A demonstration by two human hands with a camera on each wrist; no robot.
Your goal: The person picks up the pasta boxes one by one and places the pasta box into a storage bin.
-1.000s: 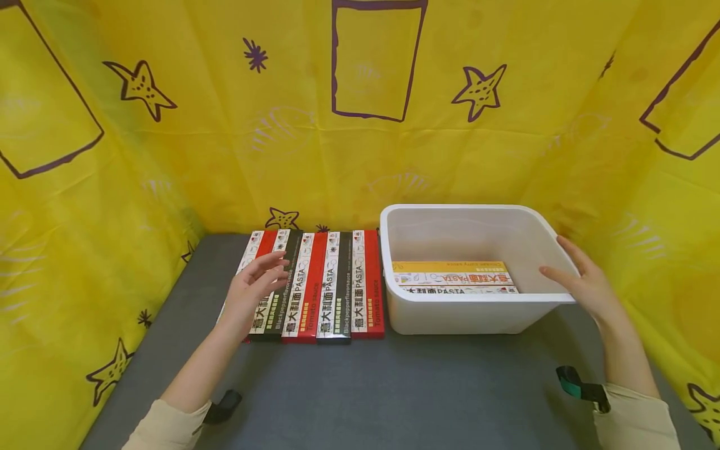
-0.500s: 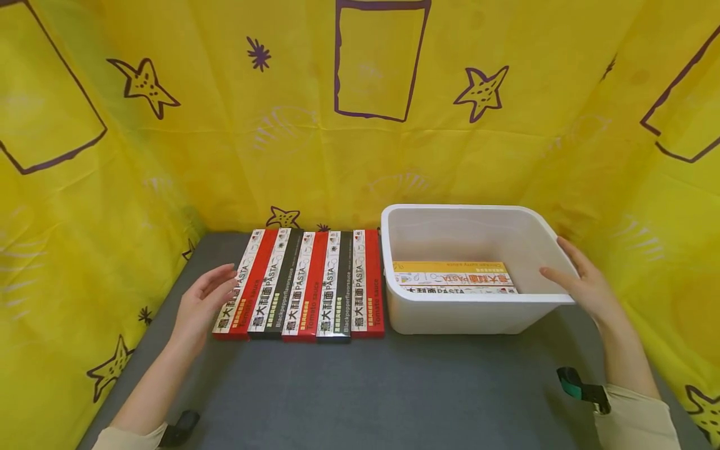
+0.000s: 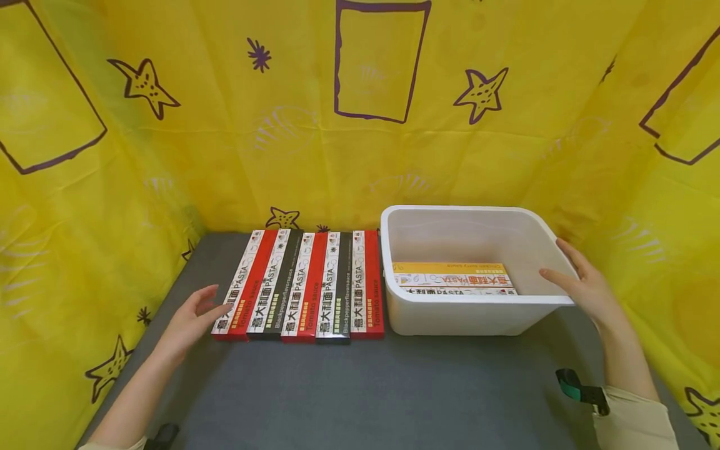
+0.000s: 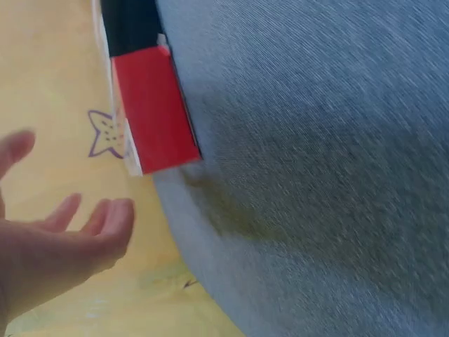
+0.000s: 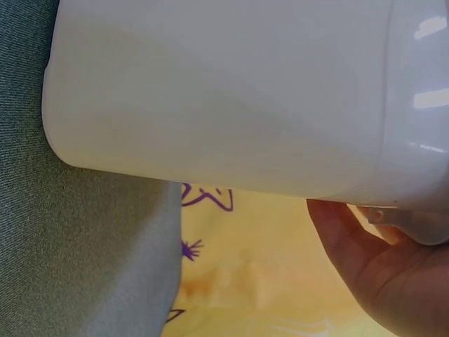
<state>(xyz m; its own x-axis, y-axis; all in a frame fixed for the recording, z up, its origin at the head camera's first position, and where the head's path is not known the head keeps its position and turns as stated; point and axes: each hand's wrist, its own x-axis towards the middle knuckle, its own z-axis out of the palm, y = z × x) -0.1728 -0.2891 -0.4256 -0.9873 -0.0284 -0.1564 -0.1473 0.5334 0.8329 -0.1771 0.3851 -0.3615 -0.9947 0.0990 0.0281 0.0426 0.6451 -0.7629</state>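
My left hand (image 3: 188, 320) is beside the leftmost pasta box (image 3: 239, 287), a red and white tomato sauce one. In the left wrist view its fingers are loosely bent, with a gap to the red box end (image 4: 158, 112). My right hand (image 3: 587, 284) grips the right rim of a white plastic bin (image 3: 455, 315), thumb over the inner side. The right wrist view shows the hand (image 5: 379, 267) at the bin's wall (image 5: 210, 91); some fingers are hidden there. Inside the bin lie an orange-yellow pasta box (image 3: 444, 267) and other pasta boxes partly hidden by the front wall.
Right of the leftmost box, several more pasta boxes lie side by side, including a black one (image 3: 334, 294) and a red one (image 3: 371, 287) next to the bin. A grey cloth (image 3: 365, 387) covers the table. A yellow curtain (image 3: 281, 156) hangs behind and at both sides.
My left hand has moved left and toward me, from over the pasta boxes to beside the leftmost one. My right hand stays on the bin's rim, and the boxes have not moved.
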